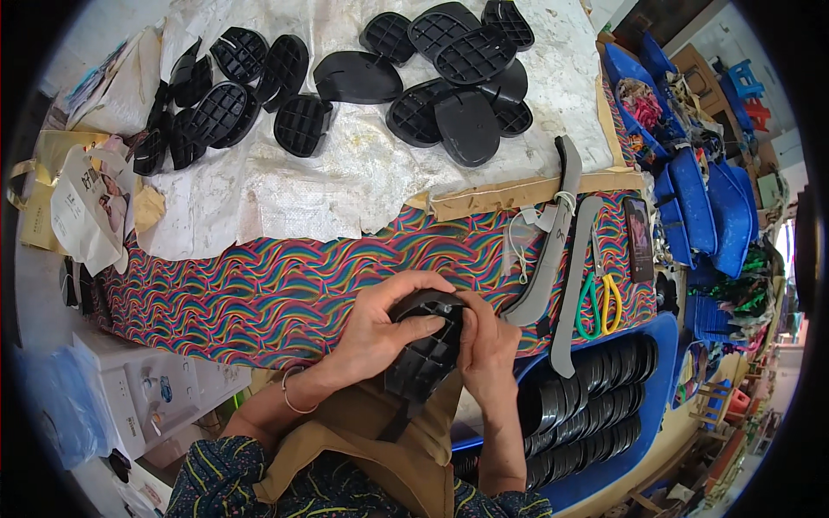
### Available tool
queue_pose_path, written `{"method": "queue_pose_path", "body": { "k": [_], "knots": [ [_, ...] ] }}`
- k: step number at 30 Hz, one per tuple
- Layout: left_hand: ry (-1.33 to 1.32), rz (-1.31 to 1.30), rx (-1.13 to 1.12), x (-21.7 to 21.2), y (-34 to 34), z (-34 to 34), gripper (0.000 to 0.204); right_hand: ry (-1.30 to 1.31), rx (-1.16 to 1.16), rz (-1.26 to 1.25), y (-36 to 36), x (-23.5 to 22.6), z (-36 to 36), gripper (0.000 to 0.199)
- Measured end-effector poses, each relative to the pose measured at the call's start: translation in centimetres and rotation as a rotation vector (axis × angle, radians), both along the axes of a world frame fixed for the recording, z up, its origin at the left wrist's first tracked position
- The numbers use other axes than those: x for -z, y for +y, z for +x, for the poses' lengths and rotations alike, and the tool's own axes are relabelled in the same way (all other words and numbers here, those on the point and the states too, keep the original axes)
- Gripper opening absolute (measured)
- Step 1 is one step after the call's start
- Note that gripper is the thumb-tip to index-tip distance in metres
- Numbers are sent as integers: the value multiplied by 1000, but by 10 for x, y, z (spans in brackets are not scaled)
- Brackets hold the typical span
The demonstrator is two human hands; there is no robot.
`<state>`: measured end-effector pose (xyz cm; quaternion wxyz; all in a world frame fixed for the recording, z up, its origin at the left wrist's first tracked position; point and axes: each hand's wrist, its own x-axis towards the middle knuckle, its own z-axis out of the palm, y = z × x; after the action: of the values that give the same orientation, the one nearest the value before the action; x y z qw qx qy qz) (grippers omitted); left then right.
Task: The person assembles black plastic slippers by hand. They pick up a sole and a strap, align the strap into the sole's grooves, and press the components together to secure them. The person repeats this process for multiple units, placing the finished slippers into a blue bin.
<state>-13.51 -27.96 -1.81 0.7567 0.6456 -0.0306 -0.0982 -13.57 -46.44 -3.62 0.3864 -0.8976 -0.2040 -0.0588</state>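
Above my lap I hold a black shoe heel piece (425, 358), its gridded hollow side facing up. My left hand (376, 332) is closed on its left edge, with the thumb laid across the grid near the top. On the other side my right hand (489, 350) grips the upper right edge between thumb and bent fingers. A dark strip (400, 421) hangs down at the piece's lower end; whether it is joined to it I cannot tell. Brown apron cloth (345, 449) lies beneath.
Several similar black pieces (358, 78) are spread over the white sheet (345, 190). Two grey curved strips (577, 293) lie right on the patterned cloth (259, 302), beside scissors (589, 306) with green and yellow handles and a phone (637, 242). A blue tub (667, 345) holds stacked rows of black pieces.
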Motion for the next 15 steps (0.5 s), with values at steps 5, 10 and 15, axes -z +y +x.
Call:
{"method": "queue_pose_path", "body": {
  "k": [5, 10, 15],
  "knots": [
    [-60, -6, -106, 0, -5, 0, 33, 161, 266, 369, 34, 8, -28, 40],
    [-121, 4, -181, 1, -3, 4, 31, 331, 271, 608, 52, 10, -46, 52],
    [-112, 21, -205, 5, -5, 7, 34, 388, 300, 768, 53, 24, -54, 54]
  ]
}}
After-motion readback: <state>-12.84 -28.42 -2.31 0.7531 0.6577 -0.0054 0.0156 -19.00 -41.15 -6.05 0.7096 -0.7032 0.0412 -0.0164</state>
